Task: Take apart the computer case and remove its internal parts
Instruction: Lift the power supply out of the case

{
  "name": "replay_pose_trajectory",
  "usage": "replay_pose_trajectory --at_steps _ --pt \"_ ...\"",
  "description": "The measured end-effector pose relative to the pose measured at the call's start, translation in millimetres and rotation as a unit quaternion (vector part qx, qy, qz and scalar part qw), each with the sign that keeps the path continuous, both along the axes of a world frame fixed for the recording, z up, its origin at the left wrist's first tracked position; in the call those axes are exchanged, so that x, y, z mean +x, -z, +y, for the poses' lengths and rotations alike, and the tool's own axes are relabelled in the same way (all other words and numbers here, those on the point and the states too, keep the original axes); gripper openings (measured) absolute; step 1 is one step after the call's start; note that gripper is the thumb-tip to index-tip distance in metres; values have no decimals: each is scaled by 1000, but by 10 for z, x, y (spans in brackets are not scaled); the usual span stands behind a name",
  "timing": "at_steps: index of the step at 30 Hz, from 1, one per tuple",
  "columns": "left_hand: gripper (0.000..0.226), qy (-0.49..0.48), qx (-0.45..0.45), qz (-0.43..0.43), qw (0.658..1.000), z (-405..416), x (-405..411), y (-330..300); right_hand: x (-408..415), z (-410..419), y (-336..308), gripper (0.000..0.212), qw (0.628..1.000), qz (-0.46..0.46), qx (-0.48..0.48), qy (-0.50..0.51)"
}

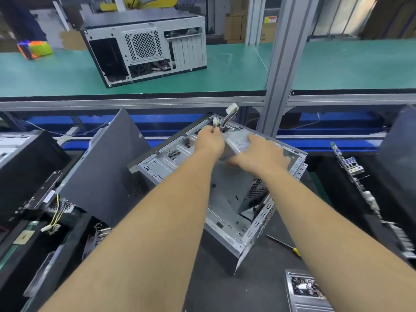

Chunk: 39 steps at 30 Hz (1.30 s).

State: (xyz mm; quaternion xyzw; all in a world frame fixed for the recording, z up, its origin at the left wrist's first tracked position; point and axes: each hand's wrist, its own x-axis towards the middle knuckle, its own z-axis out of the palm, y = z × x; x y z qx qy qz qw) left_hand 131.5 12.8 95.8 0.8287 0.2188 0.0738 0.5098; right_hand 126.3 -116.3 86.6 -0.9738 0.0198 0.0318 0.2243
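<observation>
Head view looks down on an open computer case (pixel 227 199) lying on its side on a dark work surface (pixel 265 273), turned at an angle so one corner points toward the viewer. Its bare metal floor is visible inside. At the far end of the case sits a grey power supply (pixel 238 143), tilted, with a bundle of wires (pixel 228 119) rising from it and ending in a white plug (pixel 233 108) above the case's far edge.

Both bare arms reach forward into the case. The left hand (pixel 209 140) is curled, pinching the wires close to the power supply's far left corner. The right hand (pixel 262 154) lies over the near right side of the power supply, fingers bent around its edge and gripping it.

Just left of the case a dark side panel (pixel 108 167) leans upright. Farther left lie other dark cases and a loose yellow-and-black cable with a white plug (pixel 53 227). On the right, a circuit board (pixel 353 172) stands on edge against a dark case. A yellow-handled screwdriver (pixel 289 246) lies on the surface near the case's right corner. Beyond, on a green shelf (pixel 225 73), stands a second computer case (pixel 146 46) with its rear panel facing the viewer.
</observation>
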Motion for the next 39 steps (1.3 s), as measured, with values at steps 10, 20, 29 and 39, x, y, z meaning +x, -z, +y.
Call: replay_pose_trajectory --at_steps 10,20,29,39 --pt "48 92 26 8 995 -754 241 -505 -346 -584 453 107 953 -297 25 50" --pt "51 136 7 185 973 -944 141 -647 -472 -554 719 110 934 -353 49 18" --pt "59 82 88 173 977 -1052 256 -617 -433 -583 839 99 921 -383 76 12" --pt "30 176 41 232 956 -883 249 -594 -462 -509 919 87 911 -408 54 -6"
